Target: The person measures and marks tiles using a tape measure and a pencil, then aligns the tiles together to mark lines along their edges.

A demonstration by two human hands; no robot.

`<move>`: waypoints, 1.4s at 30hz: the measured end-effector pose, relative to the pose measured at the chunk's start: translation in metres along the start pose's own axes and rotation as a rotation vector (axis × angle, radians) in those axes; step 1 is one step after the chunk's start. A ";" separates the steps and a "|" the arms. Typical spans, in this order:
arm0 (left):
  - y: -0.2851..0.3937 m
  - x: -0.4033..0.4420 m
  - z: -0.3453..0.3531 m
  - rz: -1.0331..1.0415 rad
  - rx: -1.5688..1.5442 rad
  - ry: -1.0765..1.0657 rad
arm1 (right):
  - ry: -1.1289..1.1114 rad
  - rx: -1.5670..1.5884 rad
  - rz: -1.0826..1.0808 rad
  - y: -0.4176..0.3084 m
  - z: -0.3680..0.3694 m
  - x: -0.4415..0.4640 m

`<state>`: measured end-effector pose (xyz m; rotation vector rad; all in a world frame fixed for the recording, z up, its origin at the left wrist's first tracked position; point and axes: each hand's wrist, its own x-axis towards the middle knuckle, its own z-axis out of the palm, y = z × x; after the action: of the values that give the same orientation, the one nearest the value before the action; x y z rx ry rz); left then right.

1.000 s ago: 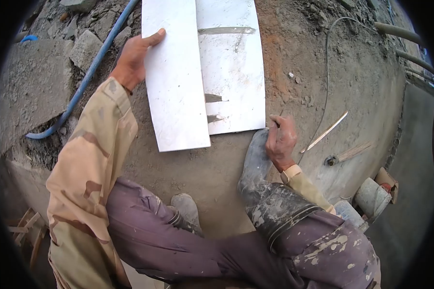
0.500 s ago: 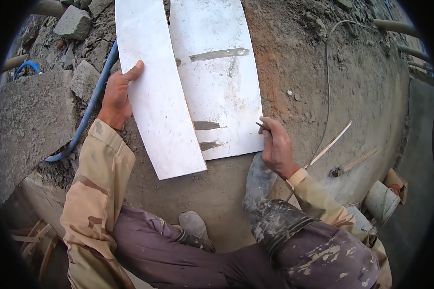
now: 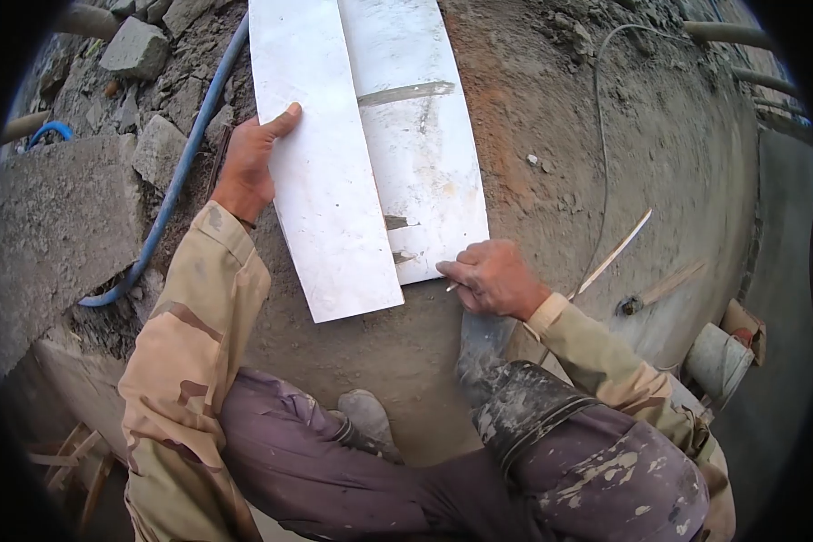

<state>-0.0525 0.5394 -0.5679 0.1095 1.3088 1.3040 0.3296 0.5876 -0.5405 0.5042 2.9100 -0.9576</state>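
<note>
A narrow white board (image 3: 321, 181) lies lengthwise over a wider white board (image 3: 429, 172) with grey smears across it. My left hand (image 3: 251, 163) is closed on the narrow board's left edge, thumb on top and fingers hidden beneath. Close to the wider board's lower right corner, my right hand (image 3: 497, 278) is closed in a pinch. A thin pencil-like stick (image 3: 453, 287) with a pale tip shows just below its fingers; most of it is hidden in the hand.
A blue hose (image 3: 188, 167) runs along the left beside broken concrete (image 3: 137, 47). To the right lie a thin cable (image 3: 598, 135), a wood strip (image 3: 616, 251) and a bucket (image 3: 718, 363). My paint-spotted knee (image 3: 551, 420) is below my right hand.
The narrow board has shifted right with my left hand, covering more of the wider board. My right hand has moved left and slightly down, its fingers turning toward the boards.
</note>
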 end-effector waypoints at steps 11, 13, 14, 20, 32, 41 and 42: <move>-0.038 0.016 0.049 0.040 0.059 0.126 | 0.374 0.182 0.405 -0.013 0.023 -0.058; -0.043 0.020 0.052 0.053 0.075 0.148 | 0.385 0.176 0.414 -0.015 0.026 -0.061; -0.044 0.023 0.053 0.047 0.085 0.168 | 0.393 0.177 0.419 -0.015 0.026 -0.061; -0.051 0.028 0.055 0.030 0.108 0.150 | 0.420 0.191 0.434 -0.013 0.025 -0.062; -0.051 0.026 0.054 0.051 0.106 0.144 | 0.480 0.216 0.410 -0.013 0.017 -0.052; -0.055 0.027 0.051 0.101 0.110 0.158 | 0.473 0.221 0.383 -0.014 0.015 -0.051; -0.056 0.028 0.050 0.101 0.096 0.142 | 0.470 0.223 0.398 -0.014 0.017 -0.052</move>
<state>0.0116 0.5682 -0.6067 0.1537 1.5034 1.3544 0.3728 0.5518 -0.5394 1.4343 2.8903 -1.2362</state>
